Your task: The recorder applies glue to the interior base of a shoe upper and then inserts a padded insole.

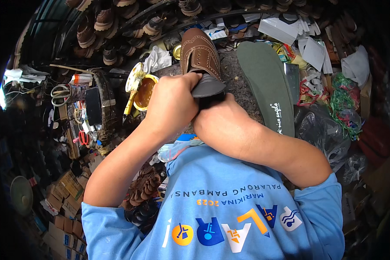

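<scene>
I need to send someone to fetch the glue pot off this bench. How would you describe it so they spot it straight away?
Start at the brown brogue shoe that both hands grip in the middle of the cluttered workbench. Just to the left of the left hand sits a small round yellow pot of brownish glue. A yellow-handled brush leans across its rim, and nothing else nearby is a bright yellow open container.
</scene>
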`<action>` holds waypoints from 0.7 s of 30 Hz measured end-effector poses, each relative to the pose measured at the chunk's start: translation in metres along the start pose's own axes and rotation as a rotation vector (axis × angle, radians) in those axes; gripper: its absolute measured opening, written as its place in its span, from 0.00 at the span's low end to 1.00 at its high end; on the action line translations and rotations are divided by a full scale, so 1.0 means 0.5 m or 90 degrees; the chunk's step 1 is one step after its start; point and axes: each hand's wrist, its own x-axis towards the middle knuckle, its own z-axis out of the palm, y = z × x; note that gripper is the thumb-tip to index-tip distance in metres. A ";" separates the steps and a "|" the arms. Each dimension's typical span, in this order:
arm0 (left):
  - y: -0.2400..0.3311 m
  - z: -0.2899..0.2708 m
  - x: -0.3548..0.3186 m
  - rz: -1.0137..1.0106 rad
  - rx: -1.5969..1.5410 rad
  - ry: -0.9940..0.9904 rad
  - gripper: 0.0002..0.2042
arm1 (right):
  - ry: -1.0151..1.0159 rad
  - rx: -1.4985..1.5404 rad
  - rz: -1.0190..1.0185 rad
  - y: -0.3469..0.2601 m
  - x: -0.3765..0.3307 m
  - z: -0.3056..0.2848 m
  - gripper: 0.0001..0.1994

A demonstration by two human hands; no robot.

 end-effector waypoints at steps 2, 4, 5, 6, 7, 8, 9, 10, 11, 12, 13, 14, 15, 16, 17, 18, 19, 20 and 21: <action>-0.008 0.000 -0.003 0.024 0.128 0.003 0.07 | -0.068 0.005 0.001 -0.001 0.002 -0.019 0.04; -0.014 -0.005 -0.002 0.046 0.258 0.008 0.07 | -0.080 0.032 -0.005 0.001 0.005 -0.025 0.04; -0.023 -0.008 0.005 0.063 0.315 0.039 0.07 | -0.078 0.032 -0.008 0.001 0.007 -0.026 0.04; -0.032 -0.011 0.013 0.082 0.371 0.071 0.06 | -0.064 0.039 0.005 0.001 0.008 -0.028 0.05; -0.041 -0.011 0.020 0.082 0.373 0.073 0.06 | -0.049 0.046 0.017 -0.001 0.009 -0.029 0.05; -0.051 -0.011 0.027 0.062 0.333 0.078 0.06 | -0.047 0.045 0.014 -0.004 0.010 -0.031 0.05; -0.059 -0.014 0.033 0.044 0.293 0.082 0.07 | -0.050 0.042 0.011 -0.005 0.012 -0.030 0.06; -0.048 -0.033 0.048 -0.033 0.145 0.042 0.08 | -0.056 0.042 0.015 -0.001 0.012 -0.029 0.06; -0.030 -0.061 0.051 -0.220 -0.069 -0.027 0.08 | -0.054 0.041 0.019 -0.002 0.011 -0.027 0.06; -0.021 -0.090 0.040 -0.286 -0.181 0.020 0.09 | -0.064 0.037 0.031 -0.005 0.008 -0.026 0.06; -0.016 -0.106 0.016 -0.352 -0.295 0.064 0.09 | -0.078 0.034 0.045 -0.008 0.008 -0.023 0.05; -0.009 -0.103 -0.010 -0.303 -0.357 0.046 0.07 | -0.079 0.034 0.052 -0.005 0.012 -0.027 0.05; 0.002 -0.106 -0.046 -0.259 -0.416 0.038 0.06 | -0.148 0.063 0.061 -0.007 0.019 -0.043 0.07; 0.036 -0.092 -0.062 -0.261 -0.393 -0.026 0.09 | -0.218 0.089 0.066 -0.010 0.025 -0.055 0.11; 0.049 -0.067 -0.071 -0.096 -0.218 -0.037 0.19 | -0.220 0.085 0.056 -0.009 0.025 -0.062 0.11; 0.066 -0.064 -0.050 -0.100 -0.129 -0.108 0.25 | -0.244 0.068 0.013 -0.002 0.021 -0.067 0.13; 0.078 -0.064 -0.016 -0.106 -0.040 -0.181 0.32 | -0.269 0.053 -0.032 0.004 0.018 -0.068 0.15; 0.090 -0.055 0.022 -0.173 -0.047 -0.306 0.38 | -0.103 0.102 -0.023 0.009 0.011 0.034 0.17; 0.089 -0.053 0.048 -0.254 -0.056 -0.420 0.43 | -0.103 0.098 -0.034 -0.001 0.015 0.031 0.17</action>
